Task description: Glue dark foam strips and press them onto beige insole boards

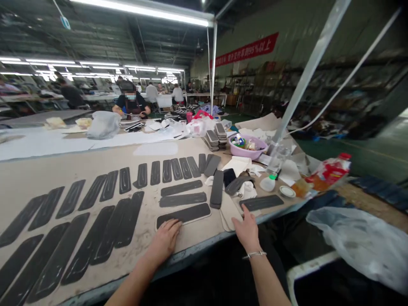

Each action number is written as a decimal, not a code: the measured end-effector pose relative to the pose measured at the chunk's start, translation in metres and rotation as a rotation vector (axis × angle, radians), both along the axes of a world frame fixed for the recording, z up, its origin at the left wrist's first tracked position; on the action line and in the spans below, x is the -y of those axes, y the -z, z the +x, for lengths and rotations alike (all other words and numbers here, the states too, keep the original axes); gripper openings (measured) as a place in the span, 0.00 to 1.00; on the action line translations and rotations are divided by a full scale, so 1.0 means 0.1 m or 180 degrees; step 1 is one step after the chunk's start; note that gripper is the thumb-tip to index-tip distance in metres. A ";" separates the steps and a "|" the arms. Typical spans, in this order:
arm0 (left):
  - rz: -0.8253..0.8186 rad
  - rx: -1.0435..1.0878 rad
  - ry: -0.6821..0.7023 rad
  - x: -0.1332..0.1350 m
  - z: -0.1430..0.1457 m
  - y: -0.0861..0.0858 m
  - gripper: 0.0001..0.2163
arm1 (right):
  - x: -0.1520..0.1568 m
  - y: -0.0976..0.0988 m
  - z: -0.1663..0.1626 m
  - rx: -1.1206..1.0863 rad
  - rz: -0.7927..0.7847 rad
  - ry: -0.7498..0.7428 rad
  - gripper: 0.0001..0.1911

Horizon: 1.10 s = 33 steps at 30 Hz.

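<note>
My left hand (166,239) lies with its fingers flat on the left end of a long dark grey pad (191,212) with rounded ends and a pale edge. My right hand (248,231) has thumb and index finger spread apart. Its index fingertip is at the left end of another dark pad (263,203), and its thumb is by the beige rounded strips (228,212). A narrow stack of dark pads (216,189) stands between the hands, partly over those strips. Two more dark strips (183,199) lie just beyond my left hand.
Rows of shiny dark pads (75,242) cover the table's left side. Behind stand pad stacks (212,140) and a pink basin (248,151). A small bottle (267,183), a dish (287,191) and a red-labelled bottle (331,172) are right. A masked co-worker (130,102) sits across.
</note>
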<state>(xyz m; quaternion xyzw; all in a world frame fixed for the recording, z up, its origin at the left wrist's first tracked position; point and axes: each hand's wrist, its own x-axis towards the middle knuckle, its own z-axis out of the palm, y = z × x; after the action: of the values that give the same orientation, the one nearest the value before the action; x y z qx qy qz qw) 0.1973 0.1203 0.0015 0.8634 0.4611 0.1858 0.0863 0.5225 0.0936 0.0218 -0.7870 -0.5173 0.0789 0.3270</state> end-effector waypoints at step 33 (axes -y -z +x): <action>-0.0638 0.0834 -0.0485 0.93 -0.35 -0.25 0.12 | -0.10 0.22 -0.52 0.0108 0.0482 -0.1488 0.23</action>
<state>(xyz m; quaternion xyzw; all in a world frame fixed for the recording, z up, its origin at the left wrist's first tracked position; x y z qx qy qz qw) 0.1619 0.0276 0.0262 0.7814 0.5261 0.2558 0.2170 0.4703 0.1040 0.0002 -0.6204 -0.6951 0.1002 0.3492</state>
